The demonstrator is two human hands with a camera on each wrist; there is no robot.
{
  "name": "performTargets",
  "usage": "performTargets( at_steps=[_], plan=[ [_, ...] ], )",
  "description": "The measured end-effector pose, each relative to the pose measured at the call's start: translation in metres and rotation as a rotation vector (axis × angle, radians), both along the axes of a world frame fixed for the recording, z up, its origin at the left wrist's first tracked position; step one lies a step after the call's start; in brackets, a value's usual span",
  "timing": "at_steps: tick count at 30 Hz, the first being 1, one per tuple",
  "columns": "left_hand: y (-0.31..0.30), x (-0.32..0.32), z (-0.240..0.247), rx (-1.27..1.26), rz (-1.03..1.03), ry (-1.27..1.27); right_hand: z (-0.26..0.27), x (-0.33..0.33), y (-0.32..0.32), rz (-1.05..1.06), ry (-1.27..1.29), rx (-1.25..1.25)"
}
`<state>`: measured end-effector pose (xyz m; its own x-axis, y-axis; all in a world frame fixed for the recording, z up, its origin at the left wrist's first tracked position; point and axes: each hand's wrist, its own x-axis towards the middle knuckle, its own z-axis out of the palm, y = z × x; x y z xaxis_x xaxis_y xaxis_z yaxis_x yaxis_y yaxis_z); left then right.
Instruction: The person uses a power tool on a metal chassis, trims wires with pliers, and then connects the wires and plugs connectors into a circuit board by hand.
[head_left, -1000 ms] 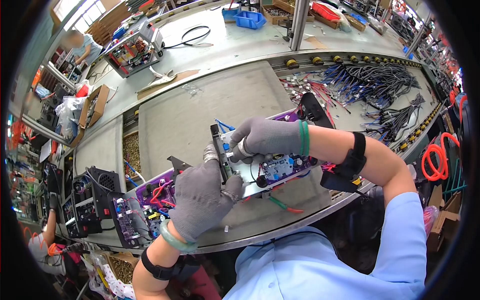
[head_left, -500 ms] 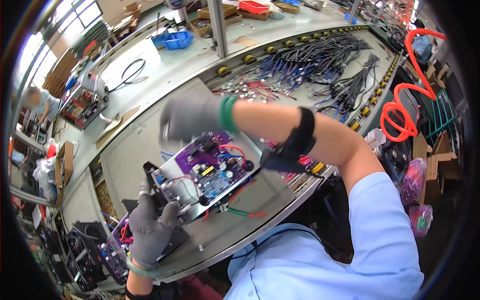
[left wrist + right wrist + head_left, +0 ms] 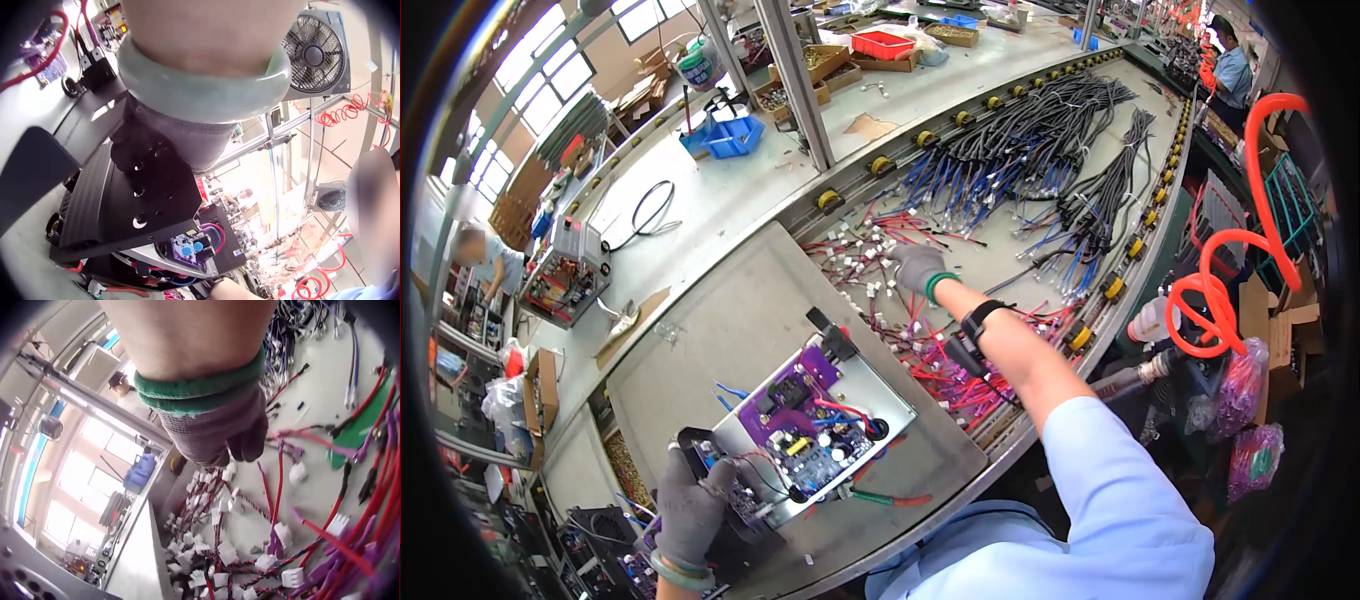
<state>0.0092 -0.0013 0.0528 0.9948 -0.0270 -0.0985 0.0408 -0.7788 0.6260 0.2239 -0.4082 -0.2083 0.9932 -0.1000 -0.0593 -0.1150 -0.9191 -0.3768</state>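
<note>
At the lower left of the head view, my gloved left hand (image 3: 688, 512) grips the black end panel (image 3: 696, 446) of a metal chassis (image 3: 890, 395). On this chassis lies a purple circuit board (image 3: 772, 412) with red and blue wires. My gloved right hand (image 3: 918, 268) is over a pile of red wires with white connectors (image 3: 862, 250), right of the mat. In the right wrist view the right hand (image 3: 212, 434) has bent fingers close to the wires; whether they pinch one is hidden. The left wrist view shows a black perforated plate (image 3: 140, 194) beside the left hand (image 3: 187, 140).
Black cables with blue ends (image 3: 1040, 150) are heaped at the back right. Yellow rollers (image 3: 830, 200) line the conveyor edge. More black housings (image 3: 595, 545) stand at the lower left. A blue bin (image 3: 733, 138) and an opened device (image 3: 565, 270) are on the far bench.
My right hand has left the chassis and moved right to the red wires. My left hand has stayed at the end panel; the chassis stands further left and lower in view, turned at an angle.
</note>
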Motion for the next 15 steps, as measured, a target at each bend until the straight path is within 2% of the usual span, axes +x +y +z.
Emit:
performTargets(
  at_steps=[1,2,3,4,6,7,10,12,13,14,15],
  plan=[
    [0.0,-0.002,-0.001,-0.025,0.017,0.011,-0.022,0.008,0.012,0.001,-0.004,0.008],
    [-0.001,-0.003,-0.001,-0.055,0.036,0.025,-0.05,0.017,0.022,-0.048,-0.217,-0.098],
    [-0.002,-0.003,0.0,-0.083,0.048,0.05,-0.05,0.017,0.033,-0.098,-0.427,-0.206],
    [-0.004,-0.002,0.001,-0.082,0.049,0.056,-0.049,0.016,0.037,-0.097,-0.421,-0.206],
    [-0.007,-0.003,0.004,-0.106,0.11,0.118,0.02,-0.016,0.051,-0.019,0.036,-0.211],
    [-0.005,-0.003,0.002,-0.111,0.109,0.115,0.034,-0.034,0.051,0.047,0.05,-0.315],
    [0.005,-0.003,-0.01,-0.018,0.041,0.085,0.023,-0.049,0.035,-0.01,0.095,-0.268],
    [-0.005,-0.007,-0.005,0.381,-0.014,-0.234,0.025,-0.067,0.016,0.071,0.175,-0.323],
    [-0.016,-0.009,0.014,0.522,0.041,-0.04,0.029,-0.075,0.009,0.055,0.187,-0.335],
    [-0.018,-0.007,0.02,0.521,0.045,-0.049,0.034,-0.081,0.005,0.042,0.198,-0.346],
    [-0.018,-0.007,0.024,0.638,-0.131,-0.48,0.046,-0.086,0.003,0.027,0.195,-0.311]
  ],
)
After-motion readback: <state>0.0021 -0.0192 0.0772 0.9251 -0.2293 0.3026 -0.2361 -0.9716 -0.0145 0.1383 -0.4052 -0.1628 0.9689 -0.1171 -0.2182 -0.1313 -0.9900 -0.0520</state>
